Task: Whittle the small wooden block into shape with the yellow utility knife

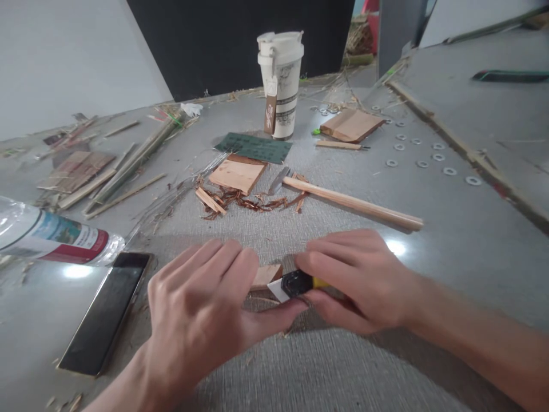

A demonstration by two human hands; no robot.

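My right hand [351, 280] is closed around a yellow and black utility knife [298, 283], its blade pointing left. Under that blade lies a small piece of wood [266, 276], mostly covered by my left hand [206, 297]. The left fingers are curled over the wood, and the left thumb reaches right, below the blade, close to the knife's head. Beyond the hands is a hammer [351, 203] with a pale wooden handle. A square wooden block [238, 173] sits behind brown shavings [244, 200], in front of a dark green sheet [255, 147].
A white lidded cup [281, 86] stands at the back. Left are a plastic bottle [55, 232] on its side, a phone [105, 315] and thin sticks [132, 160]. Right are another wooden block [351, 125], several metal washers [437, 157] and a long strip [463, 149] along the table.
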